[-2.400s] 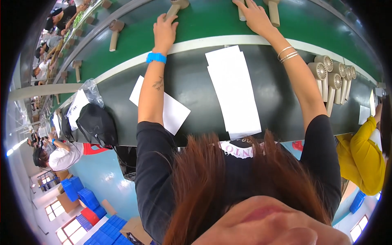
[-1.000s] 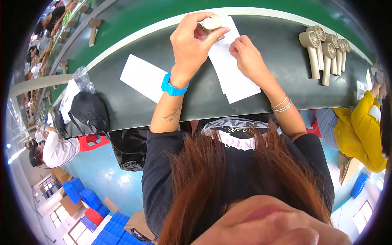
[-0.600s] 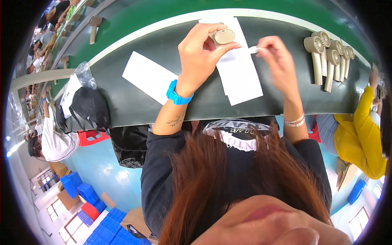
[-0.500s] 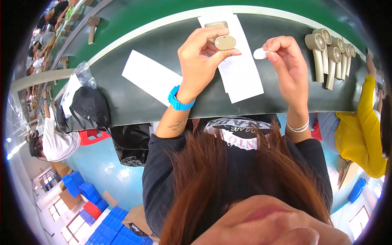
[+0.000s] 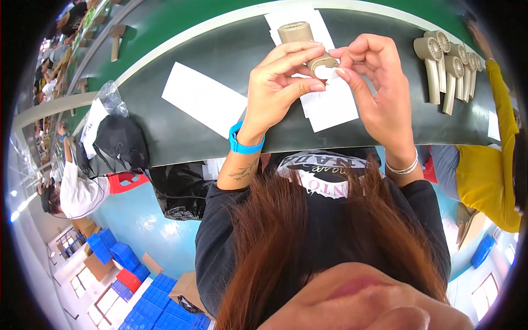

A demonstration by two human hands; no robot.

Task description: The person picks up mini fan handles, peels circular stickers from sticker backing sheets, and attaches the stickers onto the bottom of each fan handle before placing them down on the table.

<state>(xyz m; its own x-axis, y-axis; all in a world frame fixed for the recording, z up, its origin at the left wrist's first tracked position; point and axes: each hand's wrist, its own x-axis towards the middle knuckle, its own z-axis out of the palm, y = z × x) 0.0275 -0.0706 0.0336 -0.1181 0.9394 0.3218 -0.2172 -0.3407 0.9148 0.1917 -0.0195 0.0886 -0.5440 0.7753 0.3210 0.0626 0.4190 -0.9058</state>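
Over white sheets (image 5: 338,113), the left hand (image 5: 278,82) gripped a beige fan (image 5: 294,32), judged light, rigid, best held by its handle (image 5: 317,62); the right hand (image 5: 380,91) pinched a flimsy-looking white label (image 5: 326,72) at its end.

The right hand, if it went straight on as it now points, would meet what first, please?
Probably the beige fan handle held in the left hand, past the white piece at the right hand, though depth is unclear.
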